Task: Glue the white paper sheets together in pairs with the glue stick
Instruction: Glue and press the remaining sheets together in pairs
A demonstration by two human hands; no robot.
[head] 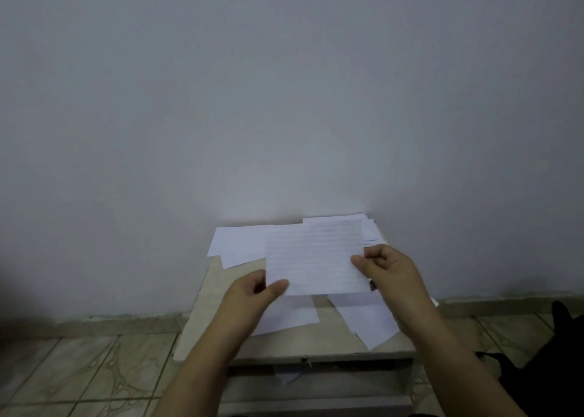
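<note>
You hold one lined sheet [311, 258] above a small table [202, 293], between your two hands. Your left hand [252, 293] pinches the sheet's lower left corner, thumb on the near face and the other fingers hidden behind the paper. Your right hand [387, 266] pinches the right edge, thumb on the near face and fingers curled behind. The hands are apart, one at each side of the sheet, which faces you with faint ruled lines across it.

Loose white sheets lie on the table under and around your hands. One group [235, 243] lies beyond your left hand, against the wall [284, 100]. Another stack [369, 230] lies beyond your right hand, largely covered by the held sheet. A sheet [294, 317] lies just below the held one, partly covered by your left forearm, and another [369, 322] lies under your right wrist, its corner reaching over the table's near edge.

A small dark object [373, 285] shows beside your right hand at the held sheet's lower right corner; it is too small and too covered to identify. No glue stick can be made out. Beneath the tabletop a scrap of paper [289, 377] sits in shadow. A dark shape [556, 369] is cut off at the right edge, near your right forearm. The tiled floor [79, 375] lies below your left forearm.
</note>
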